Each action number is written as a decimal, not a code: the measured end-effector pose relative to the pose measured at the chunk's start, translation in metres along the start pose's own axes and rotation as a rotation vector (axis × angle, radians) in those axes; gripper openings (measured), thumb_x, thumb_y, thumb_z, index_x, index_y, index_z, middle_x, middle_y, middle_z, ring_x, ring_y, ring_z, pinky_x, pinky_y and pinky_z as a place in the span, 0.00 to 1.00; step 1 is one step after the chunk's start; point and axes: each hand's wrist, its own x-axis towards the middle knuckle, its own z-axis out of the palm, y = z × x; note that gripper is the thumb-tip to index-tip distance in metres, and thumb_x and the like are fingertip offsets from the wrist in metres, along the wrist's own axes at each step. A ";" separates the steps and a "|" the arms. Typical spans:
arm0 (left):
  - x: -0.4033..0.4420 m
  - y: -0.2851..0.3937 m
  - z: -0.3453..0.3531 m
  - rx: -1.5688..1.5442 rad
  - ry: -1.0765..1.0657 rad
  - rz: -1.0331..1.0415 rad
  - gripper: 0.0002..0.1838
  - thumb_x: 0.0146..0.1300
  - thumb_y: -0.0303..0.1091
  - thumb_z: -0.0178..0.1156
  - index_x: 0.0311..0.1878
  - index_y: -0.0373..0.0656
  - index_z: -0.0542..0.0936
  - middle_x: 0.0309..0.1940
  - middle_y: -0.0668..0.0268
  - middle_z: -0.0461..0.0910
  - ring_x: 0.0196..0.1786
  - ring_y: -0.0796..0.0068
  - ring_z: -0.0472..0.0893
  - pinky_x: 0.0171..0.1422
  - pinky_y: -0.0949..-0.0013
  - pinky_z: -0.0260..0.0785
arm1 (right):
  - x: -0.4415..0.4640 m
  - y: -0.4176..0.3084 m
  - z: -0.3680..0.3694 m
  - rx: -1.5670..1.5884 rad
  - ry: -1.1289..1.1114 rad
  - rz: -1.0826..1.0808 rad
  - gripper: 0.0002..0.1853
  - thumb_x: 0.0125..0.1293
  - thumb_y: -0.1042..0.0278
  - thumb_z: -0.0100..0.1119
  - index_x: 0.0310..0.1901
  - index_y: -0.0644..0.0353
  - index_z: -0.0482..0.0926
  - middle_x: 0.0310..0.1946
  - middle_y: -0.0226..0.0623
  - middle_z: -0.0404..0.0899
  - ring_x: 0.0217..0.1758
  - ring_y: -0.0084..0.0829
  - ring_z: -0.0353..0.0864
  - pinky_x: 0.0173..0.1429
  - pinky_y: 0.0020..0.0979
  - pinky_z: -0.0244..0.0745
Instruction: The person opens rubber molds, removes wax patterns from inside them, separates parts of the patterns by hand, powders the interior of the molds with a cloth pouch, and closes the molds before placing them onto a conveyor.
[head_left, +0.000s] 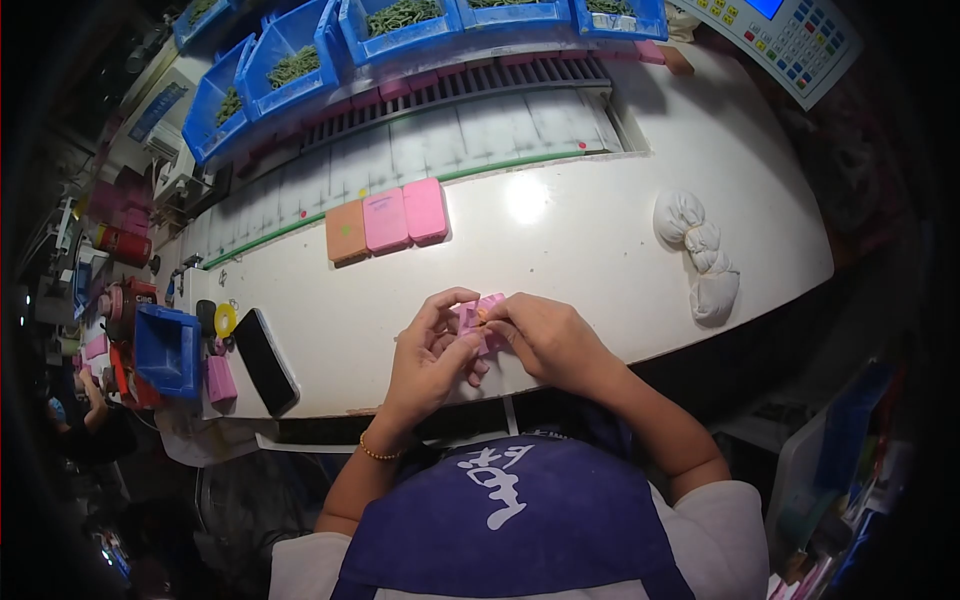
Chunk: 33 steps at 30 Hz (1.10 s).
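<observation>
Near the front edge of the white table point(560, 230), both my hands meet around a small pink piece point(468, 318), which looks like thin wrapping. My left hand point(432, 352) has its fingers curled round the piece from the left. From the right, my right hand point(540, 338) pinches the piece, and a bit of orange shows at its fingertips. What lies inside the pink piece is too small to tell. Beyond my hands, a brown block point(347, 232) and two pink blocks point(386, 219) lie side by side on the table.
Blue bins point(400, 45) of green pieces line the back, behind a slatted strip point(460, 100). A knotted white cloth point(705, 255) lies right. At left are a black phone point(265, 362), yellow tape point(225, 321) and a blue bin point(167, 350). A co-worker's arm point(95, 402) shows far left.
</observation>
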 end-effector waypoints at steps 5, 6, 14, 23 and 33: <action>-0.002 -0.003 -0.002 -0.024 0.011 0.023 0.23 0.66 0.23 0.55 0.65 0.36 0.67 0.46 0.57 0.76 0.33 0.76 0.82 0.32 0.76 0.77 | -0.003 0.001 0.000 -0.011 0.002 0.051 0.05 0.66 0.77 0.59 0.42 0.64 0.75 0.33 0.46 0.80 0.34 0.47 0.82 0.38 0.41 0.78; -0.002 -0.004 -0.002 -0.021 0.008 0.032 0.24 0.66 0.23 0.55 0.65 0.36 0.67 0.46 0.57 0.76 0.33 0.76 0.82 0.32 0.76 0.77 | -0.003 0.001 0.000 -0.006 0.010 0.059 0.05 0.66 0.77 0.59 0.42 0.64 0.75 0.33 0.46 0.80 0.34 0.47 0.82 0.37 0.41 0.78; -0.010 -0.004 -0.009 -0.077 0.027 0.070 0.23 0.68 0.22 0.56 0.66 0.37 0.66 0.44 0.58 0.75 0.33 0.77 0.82 0.33 0.77 0.78 | -0.005 0.002 0.004 0.051 0.063 0.126 0.05 0.68 0.75 0.59 0.43 0.66 0.76 0.34 0.47 0.82 0.35 0.47 0.84 0.38 0.39 0.79; -0.031 -0.008 -0.033 -0.097 0.180 0.073 0.23 0.67 0.21 0.54 0.65 0.37 0.65 0.48 0.55 0.76 0.33 0.77 0.81 0.33 0.76 0.77 | -0.004 0.004 0.018 0.280 0.266 0.450 0.08 0.70 0.75 0.57 0.48 0.67 0.77 0.28 0.44 0.83 0.28 0.32 0.85 0.32 0.29 0.79; -0.023 0.002 -0.015 0.077 0.157 0.155 0.22 0.67 0.20 0.52 0.64 0.35 0.67 0.47 0.59 0.76 0.35 0.81 0.79 0.37 0.78 0.75 | 0.006 -0.014 0.009 -0.038 0.104 0.158 0.13 0.64 0.66 0.65 0.49 0.58 0.84 0.35 0.38 0.82 0.34 0.35 0.82 0.39 0.34 0.77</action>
